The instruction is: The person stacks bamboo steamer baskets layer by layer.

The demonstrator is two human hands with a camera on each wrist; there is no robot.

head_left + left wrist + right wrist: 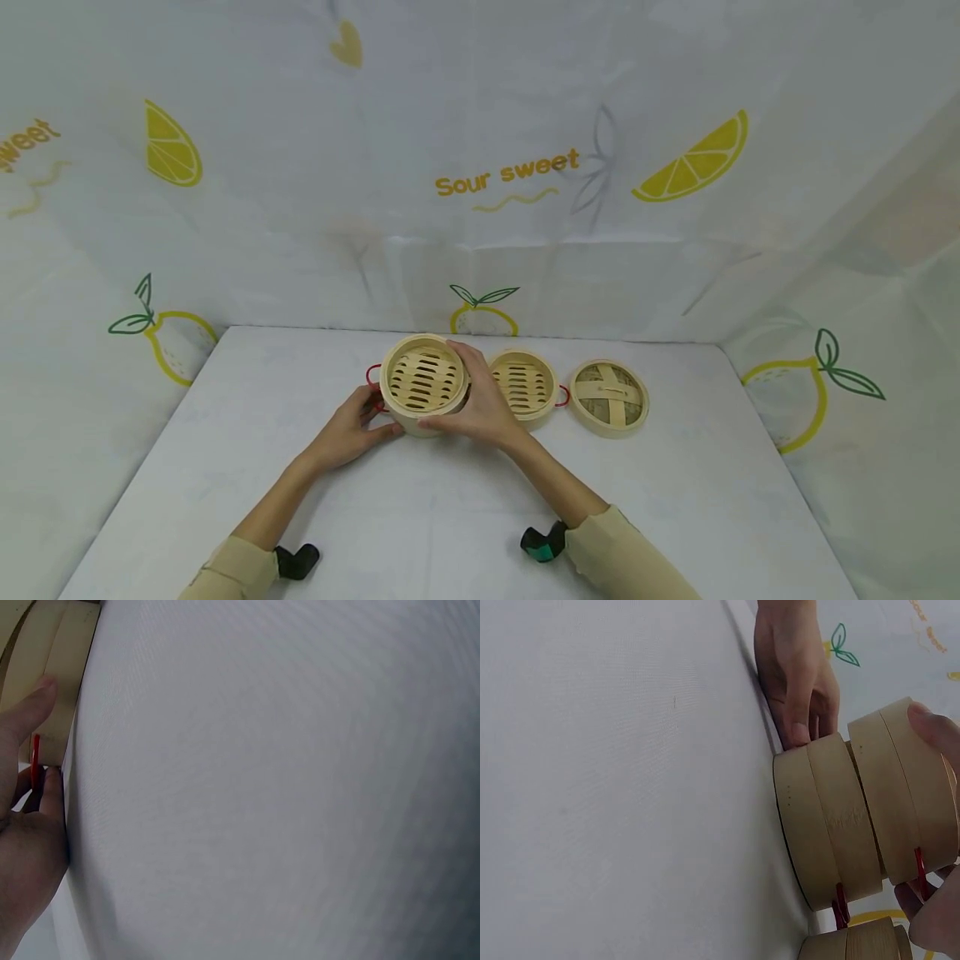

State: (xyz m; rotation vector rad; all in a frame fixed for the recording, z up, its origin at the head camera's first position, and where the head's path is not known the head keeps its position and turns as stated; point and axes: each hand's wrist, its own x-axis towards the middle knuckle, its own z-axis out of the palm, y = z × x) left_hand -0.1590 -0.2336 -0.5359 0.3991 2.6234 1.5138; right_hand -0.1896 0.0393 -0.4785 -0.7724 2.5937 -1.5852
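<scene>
A round bamboo steamer basket (423,377) with a slatted bottom is gripped by my right hand (483,406), thumb at its near side and fingers round the far right. In the right wrist view this basket sits slightly tilted over a lower steamer basket (829,817), a narrow gap showing along part of their seam. My left hand (351,431) holds the lower basket at its left side, the thumb (36,705) against the wall and other fingers by a red handle (35,754). The lower basket stands on the table, its inside hidden by the upper one.
Right of the stack lies another slatted steamer basket (553,390) with a red handle (564,397). Beyond it is a woven bamboo lid (609,398) with crossed strips. A white cloth-covered table (450,525) meets a lemon-printed backdrop (300,275) behind.
</scene>
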